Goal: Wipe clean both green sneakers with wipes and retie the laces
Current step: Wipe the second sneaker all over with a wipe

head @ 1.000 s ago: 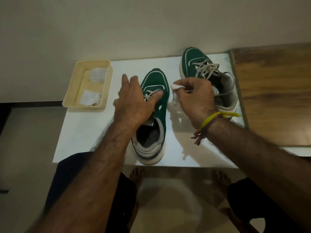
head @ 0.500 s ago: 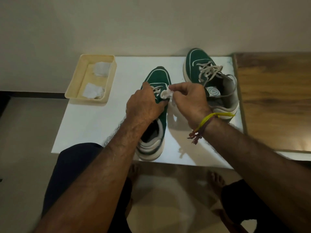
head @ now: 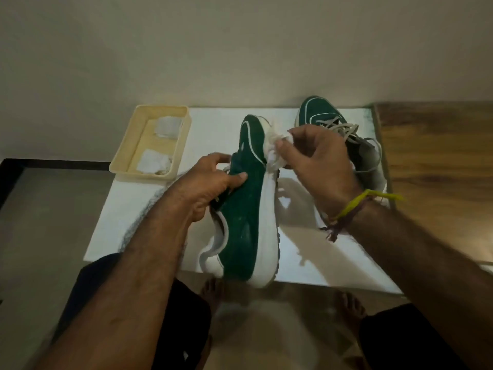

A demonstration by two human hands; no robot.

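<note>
Holding the near green sneaker [head: 248, 209] tipped on its side over the white table [head: 213, 124], left hand [head: 210, 188] curled round the tongue area, thumb pressed on the suede. Right hand [head: 320, 158] pinching a crumpled wipe [head: 272, 145] against the white midsole near the toe. Could easily slip out of that one-sided grip and roll toward the front edge (heel already hangs past it). Other sneaker [head: 328, 121] sitting upright behind, laces loose, easy to snag. Spare wipes in the cream tray [head: 125, 161]. No readable branding anywhere.
</note>
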